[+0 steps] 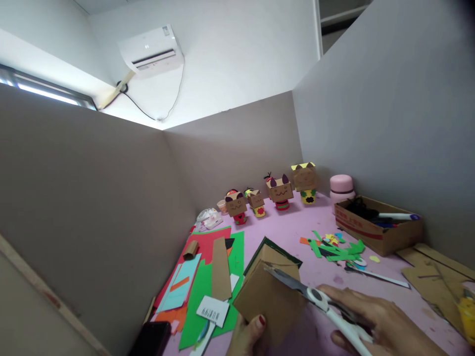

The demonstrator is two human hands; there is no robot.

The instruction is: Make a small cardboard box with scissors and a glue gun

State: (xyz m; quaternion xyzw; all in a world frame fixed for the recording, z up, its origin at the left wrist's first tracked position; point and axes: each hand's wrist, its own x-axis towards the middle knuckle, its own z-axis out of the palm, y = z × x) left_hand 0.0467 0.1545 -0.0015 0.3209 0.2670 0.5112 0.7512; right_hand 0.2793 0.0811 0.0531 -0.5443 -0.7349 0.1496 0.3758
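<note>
My left hand [248, 337] grips the lower edge of a brown cardboard piece [267, 296] and holds it tilted above the pink table [293, 227]. My right hand [378, 324] is closed round the white handles of a pair of scissors [319, 299]. The scissors' dark blades lie across the top of the cardboard piece. A dark green card [276, 248] shows just behind the cardboard.
Coloured paper sheets [208, 287] lie at the left with a black phone [152, 338]. Several cardboard cat figures [280, 190] stand at the back beside a pink container [342, 187]. A cardboard box [376, 227] with markers, green scraps [336, 247] and cardboard offcuts [434, 277] lie at the right. Grey partitions [386, 123] enclose the table.
</note>
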